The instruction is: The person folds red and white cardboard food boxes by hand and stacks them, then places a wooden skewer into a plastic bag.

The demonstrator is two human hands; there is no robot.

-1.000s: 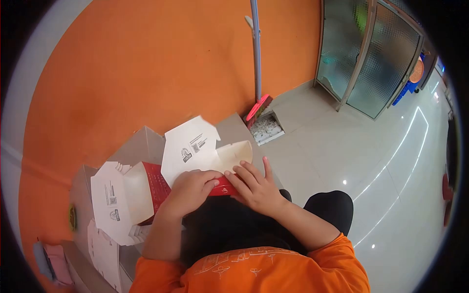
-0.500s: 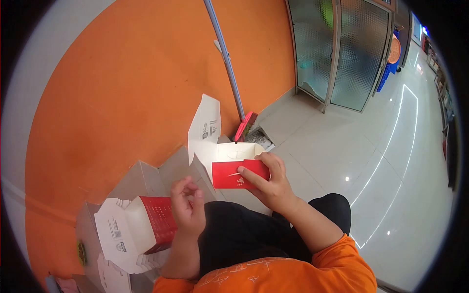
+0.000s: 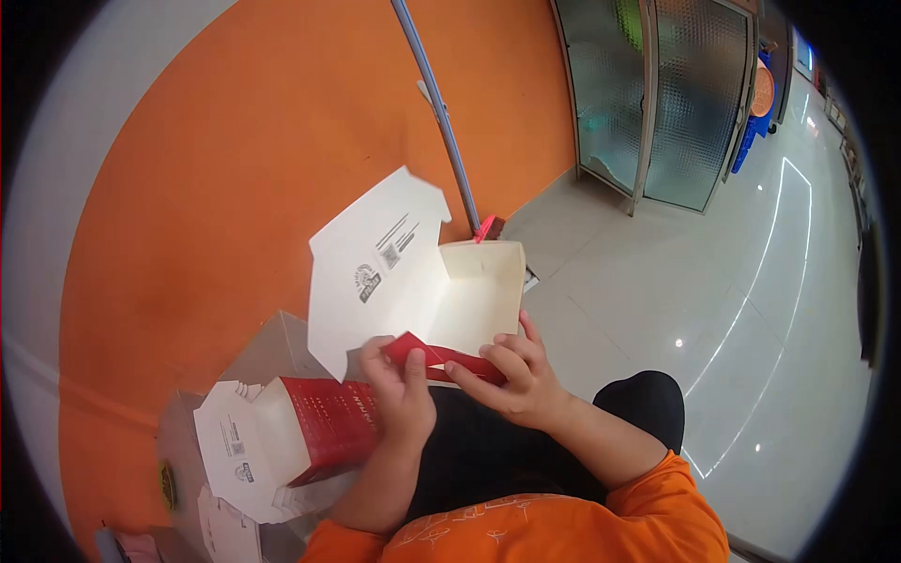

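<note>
An open paper box [image 3: 479, 291] is held up in front of me, its cream inside facing me and its white printed lid [image 3: 375, 272] spread to the left. My left hand [image 3: 402, 389] pinches the red flap at the box's near left corner. Fingers of my right hand [image 3: 516, 380] grip the red near side at its right end. Lower left, a stack of red and white boxes [image 3: 333, 427] lies on its side, lids spread left.
An orange wall [image 3: 206, 188] rises at the left and behind. A broom [image 3: 441, 113] leans on it, its pink head partly hidden by the box. Glass-panelled doors [image 3: 694, 113] stand at the back right, above a shiny tiled floor [image 3: 638, 281].
The box has tilted so that its inside and lid face me more. My left hand has moved right and up, from free of the box to pinching its red flap.
</note>
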